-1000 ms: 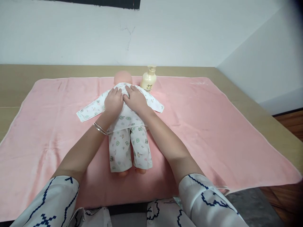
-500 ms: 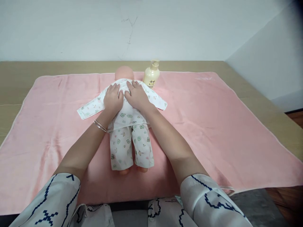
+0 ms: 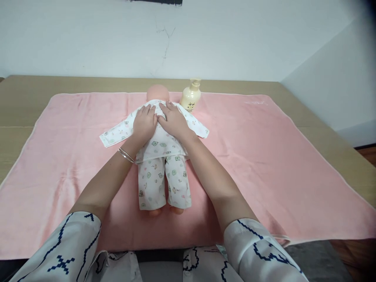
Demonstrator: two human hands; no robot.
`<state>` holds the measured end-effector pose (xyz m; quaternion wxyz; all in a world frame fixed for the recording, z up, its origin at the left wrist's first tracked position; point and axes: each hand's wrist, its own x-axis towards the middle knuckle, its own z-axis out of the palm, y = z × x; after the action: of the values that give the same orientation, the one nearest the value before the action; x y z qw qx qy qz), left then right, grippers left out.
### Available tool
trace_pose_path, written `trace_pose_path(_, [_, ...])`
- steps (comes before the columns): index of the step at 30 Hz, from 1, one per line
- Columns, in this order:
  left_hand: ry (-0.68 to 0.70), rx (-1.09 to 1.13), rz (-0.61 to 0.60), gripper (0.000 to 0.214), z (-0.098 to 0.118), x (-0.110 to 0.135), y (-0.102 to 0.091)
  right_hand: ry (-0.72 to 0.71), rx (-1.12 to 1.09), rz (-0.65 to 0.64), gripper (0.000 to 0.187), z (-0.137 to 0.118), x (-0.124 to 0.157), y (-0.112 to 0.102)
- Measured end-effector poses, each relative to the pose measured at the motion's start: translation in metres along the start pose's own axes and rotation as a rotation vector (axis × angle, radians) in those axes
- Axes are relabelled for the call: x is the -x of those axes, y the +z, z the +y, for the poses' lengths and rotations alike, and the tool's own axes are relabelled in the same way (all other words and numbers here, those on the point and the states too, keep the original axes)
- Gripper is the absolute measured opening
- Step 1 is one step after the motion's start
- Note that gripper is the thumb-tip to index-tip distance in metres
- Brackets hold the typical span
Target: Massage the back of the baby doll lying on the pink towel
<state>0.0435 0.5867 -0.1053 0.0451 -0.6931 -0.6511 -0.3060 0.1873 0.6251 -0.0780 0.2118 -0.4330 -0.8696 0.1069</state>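
Note:
A baby doll (image 3: 162, 160) in white printed pyjamas lies lengthwise on a pink towel (image 3: 264, 156), its bald head (image 3: 158, 93) pointing away from me. My left hand (image 3: 144, 123) rests flat on the doll's upper body, fingers stretched toward the collar. My right hand (image 3: 173, 120) lies flat beside it, fingers also extended near the neckline. The two hands touch each other at the middle of the shirt. Silver bangles (image 3: 126, 155) circle my left wrist. Neither hand holds anything.
A cream pump bottle (image 3: 190, 96) stands on the towel just right of the doll's head. The towel covers a wooden table (image 3: 17, 105) set against a white wall. The table's right edge and the floor show at the far right.
My hands have stayed pressed on the doll's upper body with hardly any shift. The view has drifted slightly, so the doll and bottle sit a little further right.

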Motion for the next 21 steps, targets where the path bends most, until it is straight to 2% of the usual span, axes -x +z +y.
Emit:
trace_pose_path(7, [-0.026, -0.042, 0.093, 0.036, 0.01, 0.005, -0.003, 0.017, 0.173, -0.048, 0.033, -0.023, 0.011, -0.024])
trace_pose_path(10, [-0.037, -0.03, 0.109, 0.036, 0.006, 0.004, 0.001, 0.022, 0.13, -0.028, 0.037, -0.017, 0.009, -0.019])
trace_pose_path(15, [0.031, -0.019, 0.129, 0.033, 0.003, 0.002, 0.003, -0.013, 0.111, -0.037, 0.054, -0.016, 0.006, -0.008])
trace_pose_path(21, [0.018, 0.005, 0.159, 0.033, 0.0, 0.004, 0.003, 0.06, 0.094, 0.022, 0.04, -0.028, 0.012, -0.014])
